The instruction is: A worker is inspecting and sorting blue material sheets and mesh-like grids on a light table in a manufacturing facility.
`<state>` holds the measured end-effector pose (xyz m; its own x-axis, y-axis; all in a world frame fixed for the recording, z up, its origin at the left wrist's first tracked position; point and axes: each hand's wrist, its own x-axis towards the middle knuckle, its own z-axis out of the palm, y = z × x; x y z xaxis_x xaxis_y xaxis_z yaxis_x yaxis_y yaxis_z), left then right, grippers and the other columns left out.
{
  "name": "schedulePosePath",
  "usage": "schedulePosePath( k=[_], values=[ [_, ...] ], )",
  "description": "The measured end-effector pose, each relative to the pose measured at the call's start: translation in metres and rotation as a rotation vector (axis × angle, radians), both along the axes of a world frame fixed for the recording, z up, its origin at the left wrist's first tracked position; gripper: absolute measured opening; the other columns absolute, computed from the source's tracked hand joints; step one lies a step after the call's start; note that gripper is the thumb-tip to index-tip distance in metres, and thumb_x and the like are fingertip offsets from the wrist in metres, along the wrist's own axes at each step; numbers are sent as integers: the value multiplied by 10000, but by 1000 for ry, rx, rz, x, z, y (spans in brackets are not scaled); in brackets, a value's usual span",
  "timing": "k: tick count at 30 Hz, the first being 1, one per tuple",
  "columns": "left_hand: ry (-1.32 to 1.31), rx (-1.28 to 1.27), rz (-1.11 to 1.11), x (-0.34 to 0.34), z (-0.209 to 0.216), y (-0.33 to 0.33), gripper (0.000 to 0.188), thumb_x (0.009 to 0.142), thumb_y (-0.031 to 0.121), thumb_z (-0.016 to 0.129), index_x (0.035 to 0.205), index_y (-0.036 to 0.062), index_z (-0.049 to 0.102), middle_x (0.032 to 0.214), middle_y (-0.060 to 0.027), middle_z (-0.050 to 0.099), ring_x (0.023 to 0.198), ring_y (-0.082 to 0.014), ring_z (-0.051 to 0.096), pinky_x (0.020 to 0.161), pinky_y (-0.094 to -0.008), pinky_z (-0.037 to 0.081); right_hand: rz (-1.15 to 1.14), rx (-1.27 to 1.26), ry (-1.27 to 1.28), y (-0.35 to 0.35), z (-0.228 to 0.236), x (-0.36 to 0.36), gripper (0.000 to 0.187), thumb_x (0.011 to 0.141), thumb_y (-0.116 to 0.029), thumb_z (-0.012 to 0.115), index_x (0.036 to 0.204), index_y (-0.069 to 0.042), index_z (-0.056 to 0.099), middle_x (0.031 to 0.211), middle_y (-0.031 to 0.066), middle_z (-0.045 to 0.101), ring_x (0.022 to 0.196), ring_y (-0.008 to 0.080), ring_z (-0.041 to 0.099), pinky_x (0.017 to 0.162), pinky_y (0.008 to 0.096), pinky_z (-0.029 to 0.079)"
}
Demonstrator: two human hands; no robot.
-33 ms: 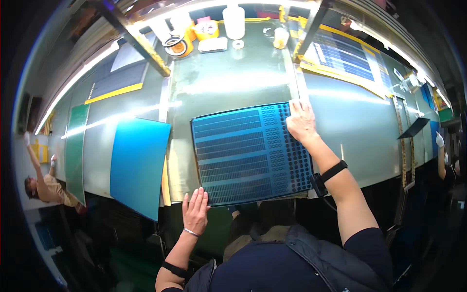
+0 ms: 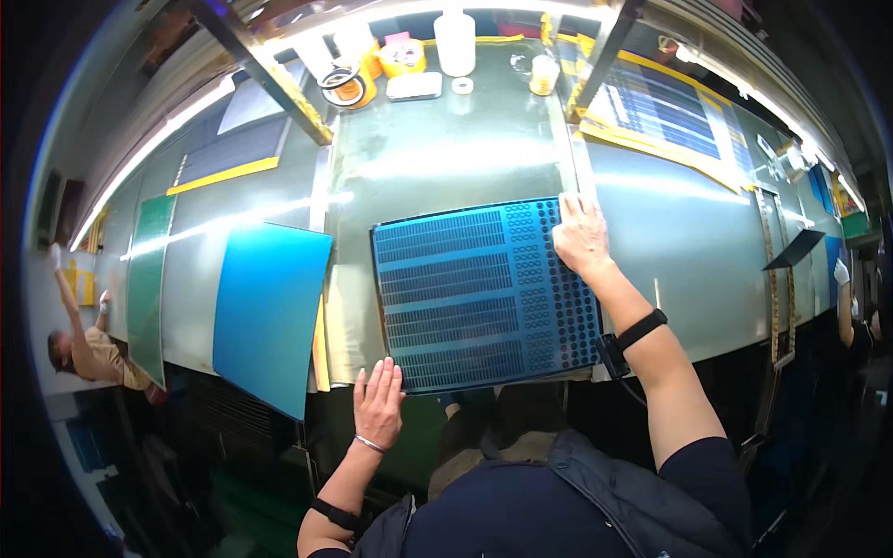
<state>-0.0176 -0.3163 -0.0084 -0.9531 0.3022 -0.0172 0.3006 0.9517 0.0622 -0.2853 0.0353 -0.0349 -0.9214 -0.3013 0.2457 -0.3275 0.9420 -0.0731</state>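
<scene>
A blue patterned sheet (image 2: 451,302), with rows of fine dark bars and a band of dark dots along its right side, lies on the bench in front of me, slightly tilted. My left hand (image 2: 379,406) rests at its near left corner with the fingers stretched out flat. At the far right corner, my right hand (image 2: 581,234) presses down with extended fingers on the sheet's edge. Neither hand wraps round anything. To the left lies a plain blue panel (image 2: 270,307), its near end reaching past the bench edge.
At the bench's back stand a white bottle (image 2: 455,45), tape rolls (image 2: 344,88), a white box (image 2: 415,86) and a small jar (image 2: 544,74). Metal posts (image 2: 279,88) flank the bench (image 2: 446,139). Yellow-edged patterned films (image 2: 651,112) lie on both sides. Other people (image 2: 93,349) work left and right.
</scene>
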Motion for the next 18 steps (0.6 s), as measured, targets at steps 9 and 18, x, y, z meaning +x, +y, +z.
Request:
schedulePosePath(
  k=[9,18],
  values=[
    [196,163,97,-161,-22,26,514,887,240,502,1304,-38,388,1370,-216,375,1268,-341,364,1059,-434,265,-20,-119,133,-7,-23,8,505,769,-136,488,1249,20,471,1259,121,453,1166,296,390,996,392,333],
    [360,223,195,-199,-50,8,451,876,207,493,1270,-9,452,1351,-167,417,1253,-305,375,1051,-405,278,-64,-95,-144,40,-14,46,757,850,-491,480,1396,-22,245,1431,141,236,1342,298,172,1111,452,85]
  ],
)
